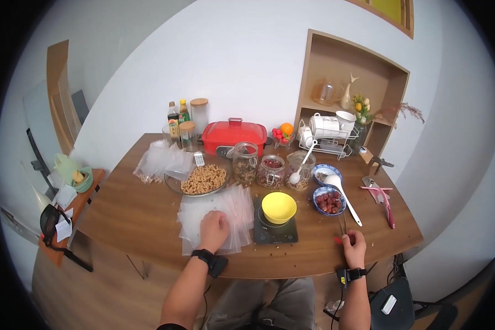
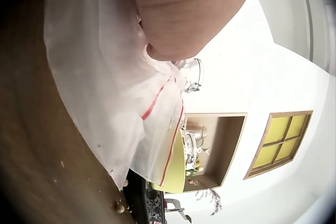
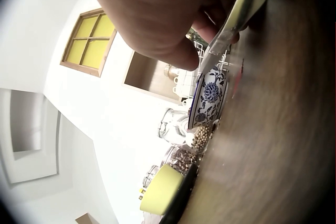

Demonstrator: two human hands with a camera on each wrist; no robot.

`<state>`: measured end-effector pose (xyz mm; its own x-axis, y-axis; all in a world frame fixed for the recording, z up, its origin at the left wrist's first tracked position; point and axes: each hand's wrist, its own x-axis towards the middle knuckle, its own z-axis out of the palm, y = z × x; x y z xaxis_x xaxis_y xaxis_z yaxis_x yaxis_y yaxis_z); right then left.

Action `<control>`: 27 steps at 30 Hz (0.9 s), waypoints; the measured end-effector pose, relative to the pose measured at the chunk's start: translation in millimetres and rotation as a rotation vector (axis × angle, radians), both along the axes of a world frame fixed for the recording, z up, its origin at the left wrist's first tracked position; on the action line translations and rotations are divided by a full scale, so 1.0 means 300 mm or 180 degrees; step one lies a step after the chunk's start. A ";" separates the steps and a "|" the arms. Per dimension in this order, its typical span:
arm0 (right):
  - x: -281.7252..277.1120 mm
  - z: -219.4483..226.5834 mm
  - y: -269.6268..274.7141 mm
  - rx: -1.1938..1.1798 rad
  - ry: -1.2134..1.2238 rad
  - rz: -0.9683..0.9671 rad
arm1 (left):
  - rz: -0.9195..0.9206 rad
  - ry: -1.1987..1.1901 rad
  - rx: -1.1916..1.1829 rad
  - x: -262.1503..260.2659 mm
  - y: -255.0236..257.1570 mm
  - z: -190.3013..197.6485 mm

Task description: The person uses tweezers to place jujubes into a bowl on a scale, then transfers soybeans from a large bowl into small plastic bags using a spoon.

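My left hand point(image 1: 214, 228) rests loosely curled on a stack of clear zip bags point(image 1: 191, 217); in the left wrist view the red-striped bags point(image 2: 121, 92) lie right under it. My right hand point(image 1: 355, 246) holds thin metal tongs point(image 1: 344, 224) low over the table, their tips toward a blue-and-white bowl of dark red dates point(image 1: 330, 203). In the right wrist view, thumb and fingers pinch the tongs point(image 3: 233, 22) beside the patterned bowl point(image 3: 210, 95). Between the hands, a yellow bowl point(image 1: 279, 208) stands on a black kitchen scale point(image 1: 275, 233).
Behind the bags lies a tray of nuts point(image 1: 204, 180). Glass jars point(image 1: 270, 173), one with a white spoon point(image 1: 295, 177), line the middle. A second patterned bowl point(image 1: 320, 169) bears a white ladle point(image 1: 346, 199). Pink-handled scissors point(image 1: 389, 214) lie right; a red cooker point(image 1: 234, 135) stands behind.
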<state>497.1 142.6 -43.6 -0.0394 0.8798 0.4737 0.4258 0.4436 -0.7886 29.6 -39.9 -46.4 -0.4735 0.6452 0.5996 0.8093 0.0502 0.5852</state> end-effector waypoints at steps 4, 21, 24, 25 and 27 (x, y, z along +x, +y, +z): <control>0.017 -0.026 0.025 -0.0029 0.0145 0.0074 | -0.0116 -0.0091 0.0120 -0.013 0.003 -0.005; -0.175 0.357 -0.185 0.1424 0.0064 -0.0205 | 0.0078 -0.0153 0.0260 0.030 -0.016 0.071; -0.320 0.422 -0.221 0.1360 0.0247 0.0141 | 0.0232 0.0074 0.0335 0.067 -0.043 0.143; -0.372 0.433 -0.229 0.1261 0.0430 0.0353 | 0.0212 0.0145 0.0352 0.100 -0.055 0.179; -0.485 0.438 -0.247 0.1009 0.0822 0.0776 | -0.0248 -0.0068 0.0193 0.166 -0.083 0.217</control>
